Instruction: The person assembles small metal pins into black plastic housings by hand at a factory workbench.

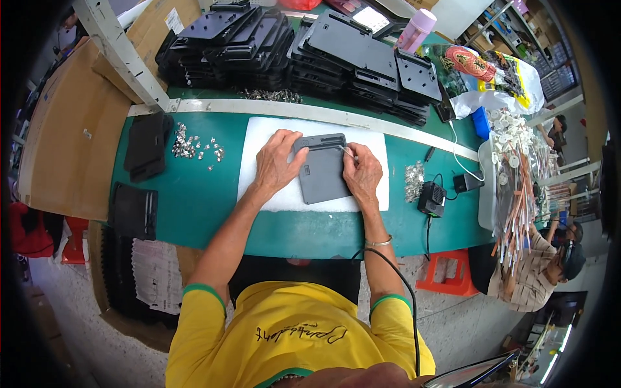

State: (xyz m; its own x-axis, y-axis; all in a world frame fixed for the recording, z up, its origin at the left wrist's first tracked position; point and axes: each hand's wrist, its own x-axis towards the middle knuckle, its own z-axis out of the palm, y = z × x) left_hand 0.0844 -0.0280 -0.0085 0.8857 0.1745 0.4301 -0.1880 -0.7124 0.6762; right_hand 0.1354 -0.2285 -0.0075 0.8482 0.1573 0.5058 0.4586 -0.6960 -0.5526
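A flat dark grey plastic panel (325, 178) with a slotted strip along its far edge lies on a white foam sheet (259, 197). My left hand (279, 161) grips the panel's far left corner, thumb on its face and fingers bent by the edge. At the far right corner, the fingers of my right hand (362, 171) are pinched together. Something thin and pale shows at those fingertips, too small to name. Small metal parts (187, 142) lie scattered left of the foam. More small pieces (414, 181) are heaped to its right.
Stacked black panels (352, 48) stand behind a white rail (310, 111). More dark panels (147, 145) sit at the left. A black adapter (431, 198) with cables lies right, beside a bin (485, 187) of wired parts. A red stool (448, 273) and another person (533, 275) are at right.
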